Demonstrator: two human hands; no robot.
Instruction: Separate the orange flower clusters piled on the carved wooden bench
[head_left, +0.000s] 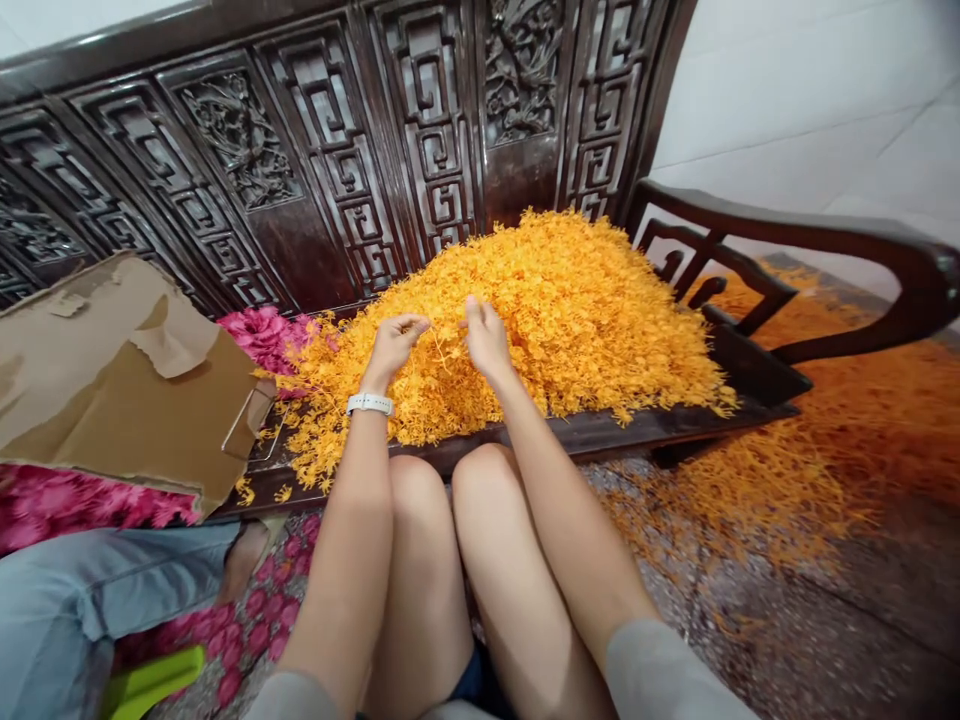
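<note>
A big heap of orange artificial flowers covers the dark wooden bench seat in front of my knees. Over its near left part my left hand, with a white watch band on the wrist, is closed in a pinch. From those fingertips a thin orange flower stem seems to hang down in the gap between my hands. A short way to the right, my right hand is closed with its fingers curled; what they hold, if anything, is hidden. My two hands are apart.
The bench has a carved backrest and a curved armrest. At left stands a torn cardboard piece beside pink flowers. A person's jeans leg is near a green plastic object. Orange pieces litter the floor.
</note>
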